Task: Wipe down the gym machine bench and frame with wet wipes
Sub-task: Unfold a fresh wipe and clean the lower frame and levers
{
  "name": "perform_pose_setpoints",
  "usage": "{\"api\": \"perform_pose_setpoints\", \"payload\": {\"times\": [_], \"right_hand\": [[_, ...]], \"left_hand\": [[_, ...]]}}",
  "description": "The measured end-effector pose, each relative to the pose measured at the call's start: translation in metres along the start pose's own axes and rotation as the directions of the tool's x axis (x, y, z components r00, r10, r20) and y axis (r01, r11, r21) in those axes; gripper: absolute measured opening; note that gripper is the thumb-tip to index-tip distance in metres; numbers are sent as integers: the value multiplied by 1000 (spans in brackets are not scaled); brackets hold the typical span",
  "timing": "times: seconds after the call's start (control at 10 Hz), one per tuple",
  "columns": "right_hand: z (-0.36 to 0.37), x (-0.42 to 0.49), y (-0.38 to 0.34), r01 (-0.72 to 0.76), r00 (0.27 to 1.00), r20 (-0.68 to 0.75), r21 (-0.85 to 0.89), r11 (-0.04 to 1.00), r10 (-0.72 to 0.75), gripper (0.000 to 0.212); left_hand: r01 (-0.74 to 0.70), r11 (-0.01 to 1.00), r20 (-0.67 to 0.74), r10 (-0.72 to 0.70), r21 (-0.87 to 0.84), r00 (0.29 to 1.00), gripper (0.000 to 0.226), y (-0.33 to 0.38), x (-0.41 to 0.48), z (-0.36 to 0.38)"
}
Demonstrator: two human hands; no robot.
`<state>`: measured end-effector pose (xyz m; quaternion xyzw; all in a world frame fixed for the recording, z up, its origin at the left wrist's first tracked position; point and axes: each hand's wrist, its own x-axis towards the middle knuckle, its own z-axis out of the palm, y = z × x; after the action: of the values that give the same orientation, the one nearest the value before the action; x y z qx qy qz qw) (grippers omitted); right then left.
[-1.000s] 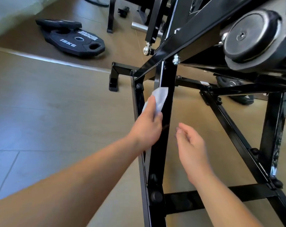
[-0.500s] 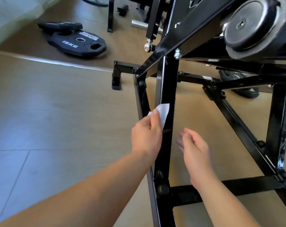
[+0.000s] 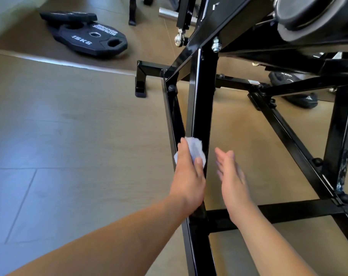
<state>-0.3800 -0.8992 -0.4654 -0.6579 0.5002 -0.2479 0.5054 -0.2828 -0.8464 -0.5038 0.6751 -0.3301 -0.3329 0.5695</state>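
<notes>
left hand (image 3: 189, 176), crumpled wipe (image 3: 195, 150) on upright frame post (image 3: 202, 96)

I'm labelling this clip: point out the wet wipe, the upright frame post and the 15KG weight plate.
wet wipe (image 3: 195, 149): head view, crumpled upper part.
upright frame post (image 3: 203, 96): head view, middle of its front face.
15KG weight plate (image 3: 81, 41): head view, top face at the marking.

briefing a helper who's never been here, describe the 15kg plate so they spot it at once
From the black machine frame, look to the far left, onto the darker flooring. The weight plate lies flat there, with a second plate just behind it. Unlike that plain one, it shows white 15KG lettering and cut-out grip holes.
</notes>
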Motion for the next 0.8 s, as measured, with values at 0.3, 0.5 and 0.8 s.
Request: {"api": "perform_pose_setpoints", "payload": {"times": [0.3,0.5,0.8], "right_hand": [[-13,-12,20,38,999,33,-227,973,-32,57],[-15,-20,26,222,970,186,-402,889,-158,56],[-11,-19,34,190,979,140,-378,906,-147,53]], "left_hand": [[90,994,-103,-84,62,991,74,-15,-28,17],[64,993,128,-76,96,989,43,-6,39,-26],[85,993,-94,-77,84,993,61,-43,-68,20]]}}
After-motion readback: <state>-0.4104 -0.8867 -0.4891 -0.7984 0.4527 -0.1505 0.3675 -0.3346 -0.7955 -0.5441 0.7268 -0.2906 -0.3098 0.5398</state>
